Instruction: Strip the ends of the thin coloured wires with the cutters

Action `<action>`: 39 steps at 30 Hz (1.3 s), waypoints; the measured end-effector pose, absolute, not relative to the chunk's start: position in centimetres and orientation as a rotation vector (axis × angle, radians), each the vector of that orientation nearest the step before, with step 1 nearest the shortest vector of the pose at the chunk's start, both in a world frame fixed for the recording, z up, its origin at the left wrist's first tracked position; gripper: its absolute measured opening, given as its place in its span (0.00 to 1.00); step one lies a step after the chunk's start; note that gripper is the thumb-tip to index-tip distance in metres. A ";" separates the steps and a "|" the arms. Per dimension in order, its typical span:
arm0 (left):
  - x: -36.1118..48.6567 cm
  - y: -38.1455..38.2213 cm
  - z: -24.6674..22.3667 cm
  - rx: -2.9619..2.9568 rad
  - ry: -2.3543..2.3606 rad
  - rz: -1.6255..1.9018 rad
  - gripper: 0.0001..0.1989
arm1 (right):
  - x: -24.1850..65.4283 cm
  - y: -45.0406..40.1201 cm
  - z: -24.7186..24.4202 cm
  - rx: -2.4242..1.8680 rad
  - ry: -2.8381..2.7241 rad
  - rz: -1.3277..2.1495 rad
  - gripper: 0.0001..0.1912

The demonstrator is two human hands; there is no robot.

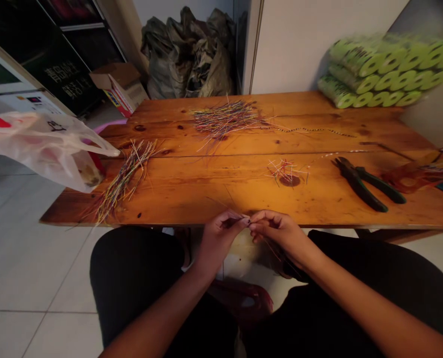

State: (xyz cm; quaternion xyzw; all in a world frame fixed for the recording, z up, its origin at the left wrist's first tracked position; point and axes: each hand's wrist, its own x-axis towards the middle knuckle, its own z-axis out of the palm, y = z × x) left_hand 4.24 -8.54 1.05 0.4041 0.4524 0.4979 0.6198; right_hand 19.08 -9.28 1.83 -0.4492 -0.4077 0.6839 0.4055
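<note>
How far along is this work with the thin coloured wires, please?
Apparently done: one long twisted strand stretching from the large wire pile. In hand: thin wires pinched by the left hand and right hand. Apparently remaining: that pile and the loose wire bundle.

A wire heap [225, 119] lies near the far edge of the wooden table [191, 209], a loose wire bundle [126, 179] near the left edge, and a small wire cluster [285, 171] mid-table. Pliers [363, 181] lie toward the right edge. Stacked rolls [386, 67] sit at the far right corner, and a plastic bag [46, 149] hangs beside the left edge.
</note>
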 end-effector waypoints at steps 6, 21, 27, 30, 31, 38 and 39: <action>3.7 -8.3 1.2 0.925 0.941 1.062 0.03 | 19.3 -9.0 1.8 -1.150 -1.044 1.747 0.09; 0.9 -6.8 2.3 1.256 0.824 0.706 0.03 | 19.6 -8.8 2.5 -0.967 -0.953 2.137 0.09; 2.1 -7.4 2.0 1.121 0.911 0.969 0.06 | 19.4 -8.5 2.8 -1.058 -1.146 1.913 0.11; 3.1 -7.9 1.9 1.005 0.937 1.095 0.08 | 19.4 -8.5 3.2 -1.142 -1.348 1.652 0.12; 3.4 -8.1 1.8 0.970 0.938 1.121 0.09 | 19.3 -8.6 3.3 -1.154 -1.418 1.555 0.12; 3.4 -8.1 1.7 1.044 0.927 1.174 0.03 | 19.4 -9.0 3.3 -1.194 -1.604 1.279 0.11; 3.2 -8.0 1.8 1.124 0.925 1.184 0.02 | 19.4 -8.9 3.4 -1.194 -1.595 1.297 0.11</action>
